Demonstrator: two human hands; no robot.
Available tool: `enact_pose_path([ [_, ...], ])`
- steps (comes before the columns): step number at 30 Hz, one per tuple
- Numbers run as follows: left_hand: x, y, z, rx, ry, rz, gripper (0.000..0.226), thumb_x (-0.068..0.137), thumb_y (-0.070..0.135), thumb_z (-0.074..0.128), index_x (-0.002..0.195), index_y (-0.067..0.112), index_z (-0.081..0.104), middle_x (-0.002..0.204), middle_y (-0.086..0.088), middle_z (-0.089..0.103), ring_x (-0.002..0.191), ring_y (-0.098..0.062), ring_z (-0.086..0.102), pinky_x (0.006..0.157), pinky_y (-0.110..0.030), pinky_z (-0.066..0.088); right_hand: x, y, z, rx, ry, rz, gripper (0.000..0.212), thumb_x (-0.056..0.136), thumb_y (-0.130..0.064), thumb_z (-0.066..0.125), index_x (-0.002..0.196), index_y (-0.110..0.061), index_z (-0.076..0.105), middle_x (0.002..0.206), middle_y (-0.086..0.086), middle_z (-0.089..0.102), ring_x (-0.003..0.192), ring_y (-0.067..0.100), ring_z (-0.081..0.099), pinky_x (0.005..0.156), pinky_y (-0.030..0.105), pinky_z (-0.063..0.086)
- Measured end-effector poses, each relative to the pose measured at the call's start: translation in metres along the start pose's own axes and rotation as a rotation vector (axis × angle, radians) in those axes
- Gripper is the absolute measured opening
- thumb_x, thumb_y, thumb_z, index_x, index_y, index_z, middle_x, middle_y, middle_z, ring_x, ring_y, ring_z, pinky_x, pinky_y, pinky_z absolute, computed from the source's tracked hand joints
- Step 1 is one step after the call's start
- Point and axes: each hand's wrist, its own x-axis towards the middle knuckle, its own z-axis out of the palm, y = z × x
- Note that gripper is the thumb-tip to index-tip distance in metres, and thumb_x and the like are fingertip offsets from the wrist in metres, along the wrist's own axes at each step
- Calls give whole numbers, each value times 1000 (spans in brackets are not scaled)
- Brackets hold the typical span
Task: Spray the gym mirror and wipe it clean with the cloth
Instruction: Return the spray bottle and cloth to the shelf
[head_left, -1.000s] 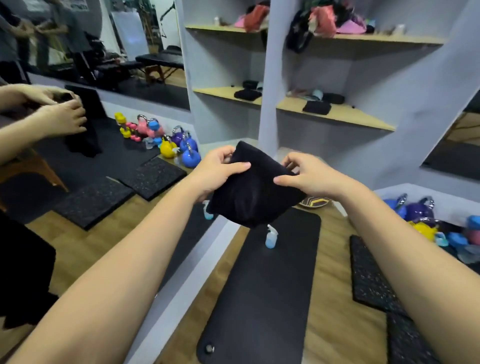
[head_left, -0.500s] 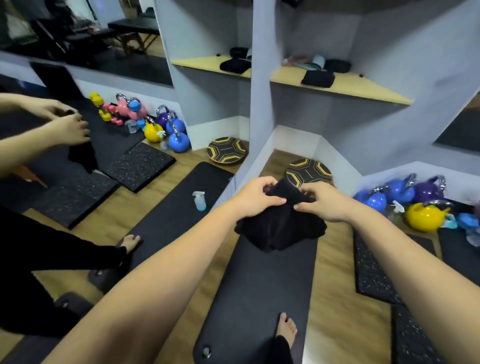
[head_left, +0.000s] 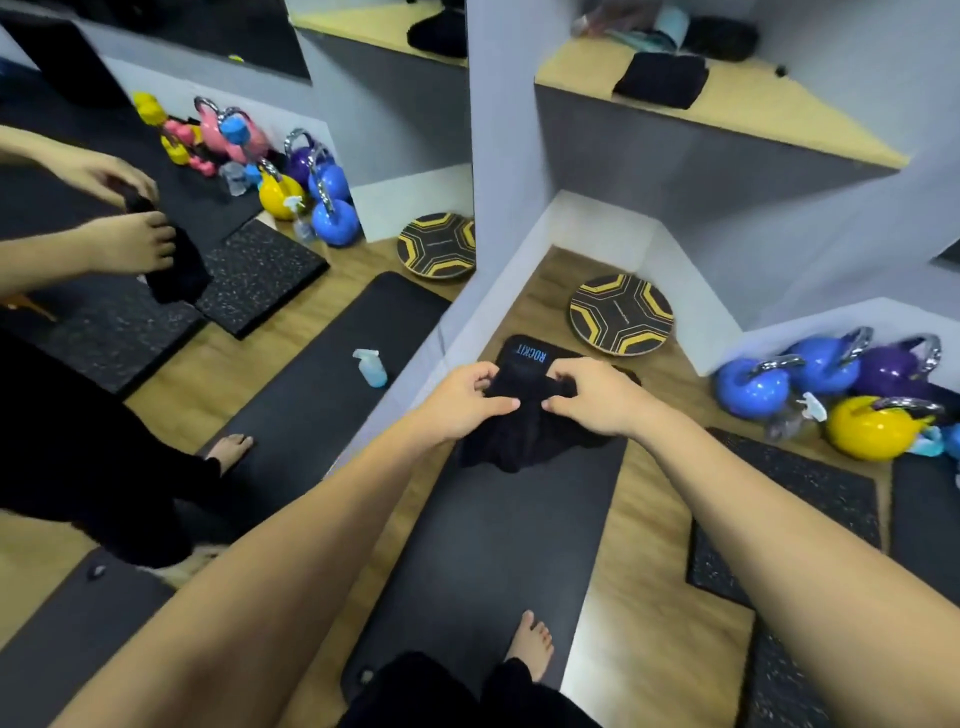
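Mirror (head_left: 156, 291) fills left side w/ reflected spray bottle (head_left: 370, 367) standing on the mat in it. Left hand (head_left: 465, 402) pinches black cloth (head_left: 524, 431) at its top edge, fingers curled; right hand (head_left: 592, 397) grasps same edge just beside it. Cloth hangs bunched above black floor mat (head_left: 488, 545). Kettlebells (head_left: 821, 384) far right.

Single head view, steeply downward, near hands
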Motion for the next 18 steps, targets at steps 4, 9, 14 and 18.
enact_pose_path([
  [4, 33, -20, 4, 5, -23, -19, 26, 90, 2, 74, 114, 0, 65, 107, -8, 73, 90, -3, 71, 81, -20, 56, 27, 21, 6, -36, -35, 38, 10, 90, -37, 67, 91, -30, 60, 92, -13, 63, 93, 17, 56, 88, 42, 40],
  [9, 82, -52, 10, 38, -132, -48, 22, 87, 4, 77, 104, 1, 64, 100, -11, 74, 96, -20, 73, 90, -33, 59, 60, 48, 22, -80, -83, 100, 14, 91, -34, 65, 83, -32, 54, 88, -13, 61, 92, 17, 55, 81, 37, 30],
  [14, 143, -63, 7, 70, -255, -74, 24, 90, 6, 75, 83, 23, 60, 79, 13, 67, 74, 3, 67, 71, -17, 50, 103, 71, 27, -55, -124, 217, 17, 88, -37, 65, 77, -33, 52, 83, -13, 63, 89, 17, 58, 85, 40, 42],
  [18, 180, -72, 6, 93, -299, -88, 20, 90, 10, 75, 90, 23, 60, 89, 6, 70, 87, -11, 70, 81, -29, 56, 131, 82, 26, -53, -131, 259, 15, 89, -34, 63, 79, -33, 52, 86, -12, 62, 89, 19, 58, 85, 40, 42],
])
